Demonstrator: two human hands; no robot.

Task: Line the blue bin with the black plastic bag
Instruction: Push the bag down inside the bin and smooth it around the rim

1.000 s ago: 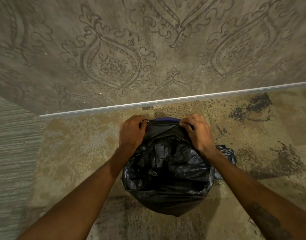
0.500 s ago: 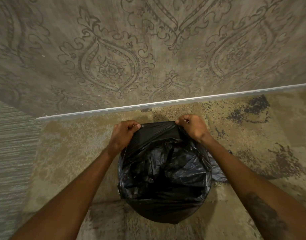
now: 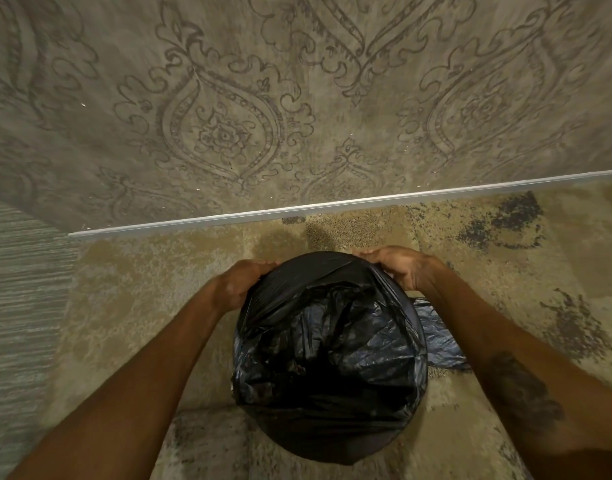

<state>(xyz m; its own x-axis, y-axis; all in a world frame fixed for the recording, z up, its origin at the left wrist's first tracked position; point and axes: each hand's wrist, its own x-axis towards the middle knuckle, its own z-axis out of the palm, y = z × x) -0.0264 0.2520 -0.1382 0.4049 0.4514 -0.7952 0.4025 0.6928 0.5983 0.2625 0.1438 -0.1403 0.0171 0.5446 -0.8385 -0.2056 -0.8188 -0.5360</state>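
Both hands, left hand [image 3: 240,284] and right hand [image 3: 399,268], closed on black plastic bag [image 3: 328,344] at the far rim; no legible writing.

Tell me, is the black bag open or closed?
Open: the black bag gapes wide, its edge stretched round by both hands.

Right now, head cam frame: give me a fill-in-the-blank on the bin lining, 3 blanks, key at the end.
1. Both hands grip the black plastic bag at the bin's ____ edge, nearest the wall.
2. The left hand and right hand are ____ on the bag.
3. A loose flap of plastic lies on the carpet on the bin's ____ side.

Missing words: far; shut; right
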